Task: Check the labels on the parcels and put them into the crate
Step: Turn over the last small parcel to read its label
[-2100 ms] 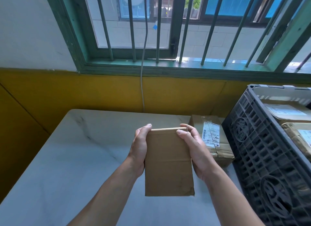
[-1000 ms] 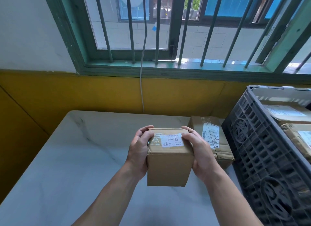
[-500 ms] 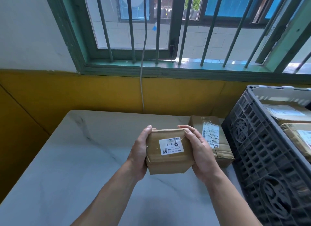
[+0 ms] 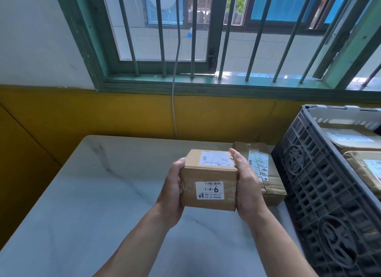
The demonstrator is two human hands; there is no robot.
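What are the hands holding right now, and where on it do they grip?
Both hold the small cardboard parcel: left hand clasps its left side, right hand clasps its right side.

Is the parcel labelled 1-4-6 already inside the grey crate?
No, the left hand and the right hand hold the parcel above the marble table, to the left of the crate.
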